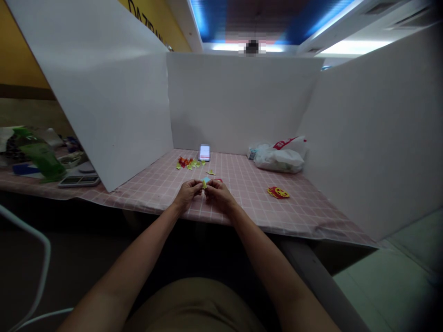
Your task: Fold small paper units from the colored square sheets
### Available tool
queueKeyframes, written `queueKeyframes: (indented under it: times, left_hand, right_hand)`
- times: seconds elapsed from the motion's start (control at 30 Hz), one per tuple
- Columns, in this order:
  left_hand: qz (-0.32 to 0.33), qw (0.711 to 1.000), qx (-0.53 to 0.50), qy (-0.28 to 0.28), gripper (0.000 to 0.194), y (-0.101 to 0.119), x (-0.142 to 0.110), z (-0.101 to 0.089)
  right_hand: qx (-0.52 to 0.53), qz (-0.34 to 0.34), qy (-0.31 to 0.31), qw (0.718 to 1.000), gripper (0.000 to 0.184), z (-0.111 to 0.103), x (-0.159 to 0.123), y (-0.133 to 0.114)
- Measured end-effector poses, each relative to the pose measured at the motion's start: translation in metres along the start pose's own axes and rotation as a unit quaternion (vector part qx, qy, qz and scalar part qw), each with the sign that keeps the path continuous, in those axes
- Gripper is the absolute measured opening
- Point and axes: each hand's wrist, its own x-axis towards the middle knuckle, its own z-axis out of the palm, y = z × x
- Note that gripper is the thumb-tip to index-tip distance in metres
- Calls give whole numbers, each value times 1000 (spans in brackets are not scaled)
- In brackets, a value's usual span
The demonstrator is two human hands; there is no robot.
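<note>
My left hand (188,192) and my right hand (218,193) meet over the pink checked tablecloth (242,203), both pinched on a small folded yellow paper piece (204,184). A light blue paper square (206,179) lies just behind it. A tiny red scrap (218,180) shows beyond my right hand. Further back lies a cluster of small folded red, orange and yellow paper pieces (188,163).
A lit phone (204,152) stands against the white back board (238,101). A white plastic bag (278,157) lies at the back right, a red and yellow paper stack (278,192) at the right. White boards wall in both sides. A calculator (79,180) and green bag (41,157) lie at the left.
</note>
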Motion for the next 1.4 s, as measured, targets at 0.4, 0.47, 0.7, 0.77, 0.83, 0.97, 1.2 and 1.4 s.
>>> queueKeyframes:
  times: [0.4, 0.47, 0.7, 0.77, 0.83, 0.97, 1.2, 1.4]
  left_hand:
    - [82, 990, 118, 6, 17, 3, -3, 5]
    - [85, 988, 131, 6, 19, 3, -2, 5]
    - [85, 980, 181, 4, 23, 5, -3, 3]
    - [87, 979, 183, 13, 23, 5, -4, 3]
    - [89, 980, 174, 25, 21, 5, -4, 4]
    - [94, 985, 140, 43, 23, 4, -5, 7]
    - [80, 988, 123, 44, 21, 4, -5, 5]
    - [67, 990, 116, 37, 24, 5, -4, 6]
  right_hand:
    - [-37, -58, 10, 998, 28, -5, 5, 3]
    - [-41, -69, 18, 997, 28, -5, 5, 4]
    - [-51, -73, 36, 995, 30, -6, 7, 5]
    - [-51, -71, 35, 996, 29, -6, 7, 5]
    - [-49, -73, 39, 995, 27, -6, 8, 4]
    - [-45, -83, 52, 994, 24, -5, 8, 2]
    - [-54, -97, 73, 991, 22, -5, 7, 2]
    - [-103, -111, 81, 985, 16, -7, 9, 5]
